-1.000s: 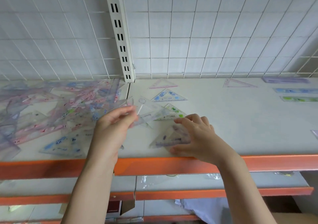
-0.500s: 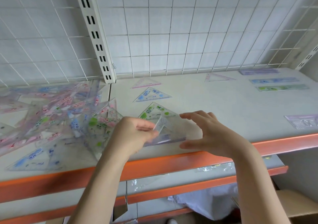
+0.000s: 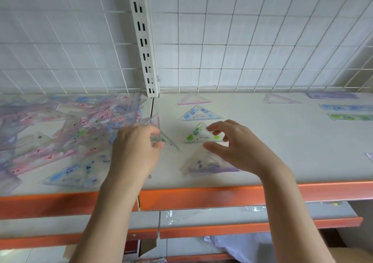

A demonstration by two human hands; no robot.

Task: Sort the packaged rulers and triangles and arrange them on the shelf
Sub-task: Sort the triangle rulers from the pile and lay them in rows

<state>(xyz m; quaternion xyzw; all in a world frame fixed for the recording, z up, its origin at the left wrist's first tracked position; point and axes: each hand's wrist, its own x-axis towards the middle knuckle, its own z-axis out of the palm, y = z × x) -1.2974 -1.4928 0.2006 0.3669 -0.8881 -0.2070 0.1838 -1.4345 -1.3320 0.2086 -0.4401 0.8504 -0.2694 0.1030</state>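
Head view: sorting step. Left hand (image 3: 137, 151) pinches clear packaged triangle (image 3: 161, 139); right hand (image 3: 232, 145) open, hovering over purple-printed triangle (image 3: 203, 164). Next: prob. lay w/ matching colour.

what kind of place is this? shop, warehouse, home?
Likely a stationery shop or its stockroom: orange-edged display shelves with a wire grid back panel, a slotted upright, and a heap of packaged rulers and triangles.

Bright even daylight, faint soft shadows, slight motion blur, wide-angle bending at edges
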